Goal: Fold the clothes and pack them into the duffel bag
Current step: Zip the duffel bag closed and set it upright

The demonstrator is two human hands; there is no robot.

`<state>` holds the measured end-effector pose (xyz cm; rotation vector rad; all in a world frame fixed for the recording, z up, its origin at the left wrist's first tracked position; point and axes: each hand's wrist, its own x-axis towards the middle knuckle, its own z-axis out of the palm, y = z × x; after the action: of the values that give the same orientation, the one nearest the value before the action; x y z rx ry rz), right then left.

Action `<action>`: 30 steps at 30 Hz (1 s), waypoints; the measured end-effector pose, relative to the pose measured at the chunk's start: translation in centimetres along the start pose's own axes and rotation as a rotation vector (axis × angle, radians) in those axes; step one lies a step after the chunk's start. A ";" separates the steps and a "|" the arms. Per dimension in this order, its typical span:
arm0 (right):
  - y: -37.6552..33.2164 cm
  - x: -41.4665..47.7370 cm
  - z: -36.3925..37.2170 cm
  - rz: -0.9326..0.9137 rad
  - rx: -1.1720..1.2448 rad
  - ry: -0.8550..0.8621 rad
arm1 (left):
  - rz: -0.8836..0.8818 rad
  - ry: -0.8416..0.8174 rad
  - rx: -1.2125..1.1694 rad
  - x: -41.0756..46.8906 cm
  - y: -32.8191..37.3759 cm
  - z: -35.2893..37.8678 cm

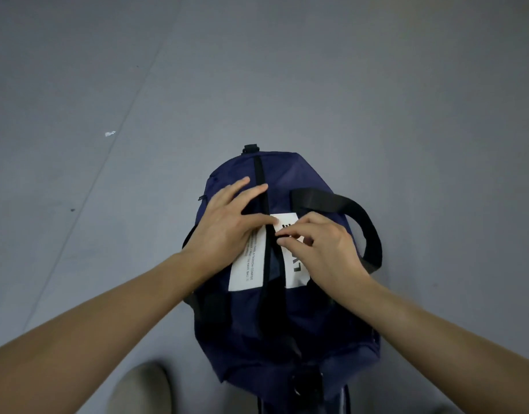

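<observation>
- Centrally, the navy duffel bag (287,324) lies lengthwise on the grey floor (376,85).
- The left hand (227,225) rests flat on the bag top, fingers straight and spread, just left of the black zipper strip (260,180).
- The right hand (323,246) pinches the zipper pull (279,234) between thumb and forefinger, over the white printed panel (245,273).
- A black carry handle (355,210) arches on the right side.
- A white scrap (109,133) lies far left, well apart from the bag.

your left forearm (107,309) and right forearm (421,318) are bare to the frame's edge, as are your left hand (224,225) and right hand (326,249). the pale beige rounded shape (140,386) below may be your shoe or knee; can't tell.
</observation>
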<state>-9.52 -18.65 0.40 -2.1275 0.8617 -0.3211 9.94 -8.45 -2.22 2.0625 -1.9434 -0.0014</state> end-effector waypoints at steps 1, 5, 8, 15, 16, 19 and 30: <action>-0.1 -0.9 0.1 0.031 0.037 -0.005 | -0.016 0.002 0.013 0.0 0.2 0.0; -0.6 -5.4 -0.1 0.012 -0.005 -0.048 | -0.101 0.001 0.040 -0.9 1.5 -0.3; -1.0 -7.4 -1.5 -0.048 -0.058 -0.074 | -0.054 -0.030 0.070 -2.3 2.4 -1.5; -3.6 -9.4 -4.6 -0.149 -0.129 -0.131 | 0.065 -0.109 0.103 -7.2 4.6 -6.2; -4.1 -10.0 -4.9 -0.153 -0.135 -0.140 | 0.091 -0.125 0.107 -7.7 5.3 -7.2; -4.9 -11.8 -6.0 -0.154 -0.151 -0.145 | 0.058 -0.175 0.073 -8.5 7.7 -9.5; -4.5 -19.4 -6.1 -0.107 -0.314 -0.159 | -0.021 -0.269 0.078 -14.1 17.0 -11.3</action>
<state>-24.61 -7.10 8.93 -2.4569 0.7458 -0.0708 -5.40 7.21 9.37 2.2316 -2.1045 -0.2216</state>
